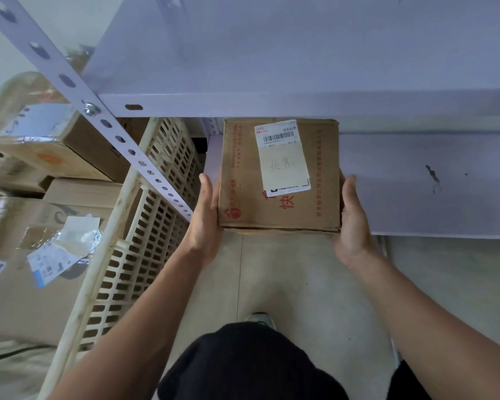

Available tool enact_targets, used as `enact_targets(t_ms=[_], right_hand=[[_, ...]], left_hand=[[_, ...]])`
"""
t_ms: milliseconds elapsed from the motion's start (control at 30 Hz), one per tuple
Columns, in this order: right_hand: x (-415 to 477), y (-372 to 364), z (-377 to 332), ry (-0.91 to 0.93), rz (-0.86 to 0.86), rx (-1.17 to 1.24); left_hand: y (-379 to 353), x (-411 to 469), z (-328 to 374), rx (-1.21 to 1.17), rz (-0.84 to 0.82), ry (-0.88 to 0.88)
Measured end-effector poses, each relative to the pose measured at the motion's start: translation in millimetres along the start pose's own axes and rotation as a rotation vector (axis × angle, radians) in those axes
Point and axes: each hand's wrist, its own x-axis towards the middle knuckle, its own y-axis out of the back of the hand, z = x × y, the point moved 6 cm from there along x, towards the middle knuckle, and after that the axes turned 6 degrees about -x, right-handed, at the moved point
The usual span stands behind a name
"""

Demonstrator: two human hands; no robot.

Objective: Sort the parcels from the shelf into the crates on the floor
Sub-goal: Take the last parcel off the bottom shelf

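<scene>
Left hand [205, 217] and right hand [354, 223] press straight fingers on the box [277, 197] at nine and three o'clock, likely to draw it off the shelf [416, 183].

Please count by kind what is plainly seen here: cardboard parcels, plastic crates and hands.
Cardboard parcels: 4, one held parcel and three crated parcels.
Plastic crates: 1, the cream crate.
Hands: 2, left hand and right hand.
Total: 7.
</scene>
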Motion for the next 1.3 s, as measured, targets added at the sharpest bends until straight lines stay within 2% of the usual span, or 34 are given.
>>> enact_targets(t_ms=[267, 467, 733, 1000, 1300], right_hand=[[-95.8, 3.0, -49.1, -0.104, 0.066, -0.019], [-192.1, -14.0, -107.2, -0.252, 0.001, -0.082], [-275.6, -74.4, -181.0, -0.317, -0.127, -0.090], [-294.6, -191.9, -204.0, -0.399, -0.180, -0.140], [-253.6, -356.9, -150.2, -0.518, -0.120, -0.132]], left_hand=[[-28.0, -94.7, 32.1, 0.001, 0.060, 0.131], [-49.2, -208.5, 73.8, -0.081, 0.059, 0.207], [-39.6, -332.8, 149.0, -0.118, 0.187, 0.238], [56.5, -382.2, 201.7, -0.154, 0.345, 0.215], [236.9, -349.9, 237.7, -0.050, 0.376, 0.235]])
